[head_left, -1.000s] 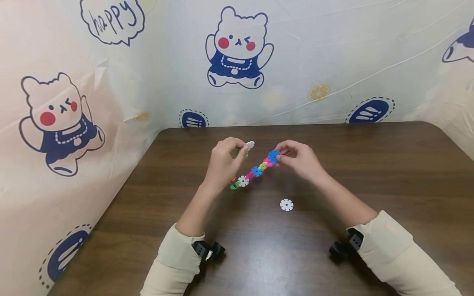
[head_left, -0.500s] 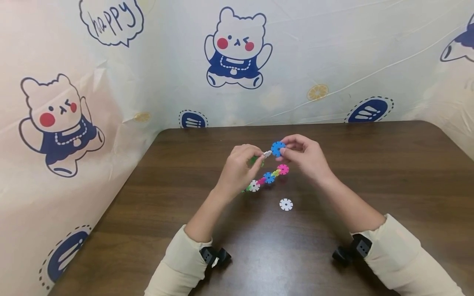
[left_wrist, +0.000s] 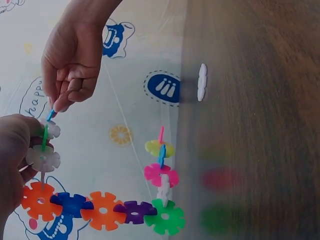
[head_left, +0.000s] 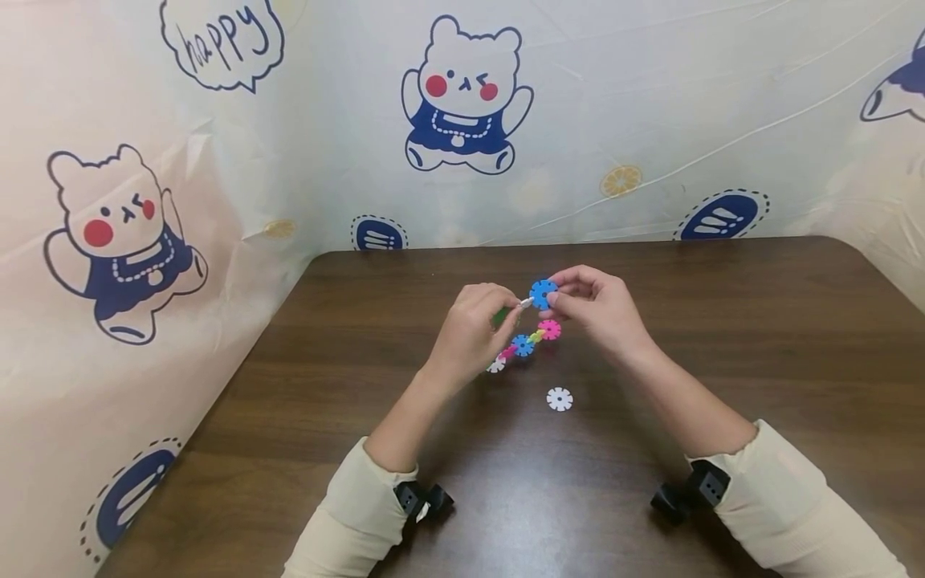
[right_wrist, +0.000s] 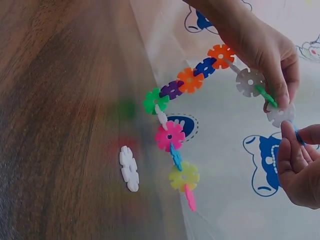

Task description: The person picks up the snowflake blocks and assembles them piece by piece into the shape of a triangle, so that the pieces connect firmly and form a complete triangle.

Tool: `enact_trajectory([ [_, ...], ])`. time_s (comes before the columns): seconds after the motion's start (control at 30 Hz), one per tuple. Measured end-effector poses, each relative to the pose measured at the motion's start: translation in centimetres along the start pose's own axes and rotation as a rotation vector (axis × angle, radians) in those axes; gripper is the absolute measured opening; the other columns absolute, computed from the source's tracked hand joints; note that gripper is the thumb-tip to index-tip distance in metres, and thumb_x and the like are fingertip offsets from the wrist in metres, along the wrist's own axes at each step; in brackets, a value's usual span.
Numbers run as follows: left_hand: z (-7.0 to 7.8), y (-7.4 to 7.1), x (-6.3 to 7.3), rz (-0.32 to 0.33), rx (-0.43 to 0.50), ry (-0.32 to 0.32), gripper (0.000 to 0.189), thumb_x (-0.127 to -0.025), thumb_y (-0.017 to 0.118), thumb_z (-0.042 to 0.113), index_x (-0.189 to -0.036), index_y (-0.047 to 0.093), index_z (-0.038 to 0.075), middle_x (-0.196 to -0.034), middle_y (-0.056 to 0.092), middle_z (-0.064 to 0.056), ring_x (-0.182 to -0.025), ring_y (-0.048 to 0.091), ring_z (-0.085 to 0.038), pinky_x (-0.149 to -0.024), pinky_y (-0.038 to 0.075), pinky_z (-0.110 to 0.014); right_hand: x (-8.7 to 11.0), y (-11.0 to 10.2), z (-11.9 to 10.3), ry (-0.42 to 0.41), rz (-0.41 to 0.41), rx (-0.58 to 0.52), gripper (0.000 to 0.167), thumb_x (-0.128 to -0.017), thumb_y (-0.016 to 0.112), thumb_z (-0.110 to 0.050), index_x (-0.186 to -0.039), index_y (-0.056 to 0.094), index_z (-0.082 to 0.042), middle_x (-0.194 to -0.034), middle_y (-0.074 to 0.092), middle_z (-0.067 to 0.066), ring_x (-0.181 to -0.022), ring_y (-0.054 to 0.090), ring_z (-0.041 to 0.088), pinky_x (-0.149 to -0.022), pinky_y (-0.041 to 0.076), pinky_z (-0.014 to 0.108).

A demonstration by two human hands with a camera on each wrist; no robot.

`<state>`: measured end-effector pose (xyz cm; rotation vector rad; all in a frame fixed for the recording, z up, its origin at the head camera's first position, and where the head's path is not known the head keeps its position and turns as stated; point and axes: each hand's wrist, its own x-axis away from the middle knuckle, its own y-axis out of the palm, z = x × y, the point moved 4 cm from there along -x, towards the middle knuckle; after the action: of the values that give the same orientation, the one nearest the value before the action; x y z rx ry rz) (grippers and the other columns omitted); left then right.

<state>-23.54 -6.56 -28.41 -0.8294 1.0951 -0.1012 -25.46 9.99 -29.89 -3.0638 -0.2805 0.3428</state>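
My left hand (head_left: 473,329) pinches a white notched disc (left_wrist: 50,129) at one end of a chain of interlocking snowflake discs. My right hand (head_left: 600,309) pinches a blue snowflake disc (head_left: 543,295) between thumb and fingers. The blue disc's edge meets the white disc's edge; whether their slots interlock cannot be told. From the left hand the chain hangs in a bend, through orange discs (left_wrist: 103,211), a purple disc (left_wrist: 135,212) and a green disc (left_wrist: 165,217). Its other end, with a yellow disc (right_wrist: 184,176) and a pink disc (right_wrist: 190,198), hangs loose.
A single white snowflake disc (head_left: 560,399) lies flat on the brown wooden table (head_left: 289,466), in front of the hands. Behind the table hangs a pale sheet (head_left: 614,96) printed with cartoon bears. Each wrist wears a small black camera (head_left: 422,499).
My left hand has moved right, and the chain has swung right with it. The blue disc has parted from over the chain's pink end and now meets the white disc.
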Motion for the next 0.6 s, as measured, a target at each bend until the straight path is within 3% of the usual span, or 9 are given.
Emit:
enact_trajectory([
  [0.27, 0.24, 0.17, 0.02, 0.022, -0.029, 0.033, 0.01, -0.076, 0.074, 0.002, -0.083, 0.067, -0.002, -0.081, 0.066, -0.008, -0.079, 0.059, -0.018, -0.082, 0.043, -0.027, -0.01, -0.11, 0.03, 0.036, -0.019, -0.026, 0.025, -0.087, 0.063, -0.004, -0.105, 0.056, 0.011, -0.084, 0.068, 0.008, -0.074, 0.068, 0.019, -0.074, 0.052, 0.033],
  [0.4, 0.26, 0.31, 0.15, 0.037, -0.019, 0.034, 0.01, -0.077, 0.073, 0.002, -0.083, 0.066, -0.002, -0.081, 0.066, -0.009, -0.079, 0.059, -0.019, -0.083, 0.044, -0.028, -0.23, -0.11, 0.12, 0.069, -0.047, -0.07, 0.026, -0.086, 0.063, -0.001, -0.106, 0.055, 0.014, -0.082, 0.067, 0.005, -0.074, 0.068, 0.021, -0.075, 0.051, 0.035],
  [0.6, 0.17, 0.62, 0.14, 0.027, 0.021, 0.017, 0.007, -0.079, 0.071, 0.001, -0.082, 0.065, -0.002, -0.08, 0.064, -0.008, -0.079, 0.058, -0.019, -0.083, 0.043, -0.027, -0.87, -0.06, 0.32, 0.107, -0.112, -0.046, 0.025, -0.087, 0.061, 0.001, -0.108, 0.056, 0.014, -0.081, 0.067, 0.006, -0.073, 0.068, 0.02, -0.072, 0.053, 0.032],
])
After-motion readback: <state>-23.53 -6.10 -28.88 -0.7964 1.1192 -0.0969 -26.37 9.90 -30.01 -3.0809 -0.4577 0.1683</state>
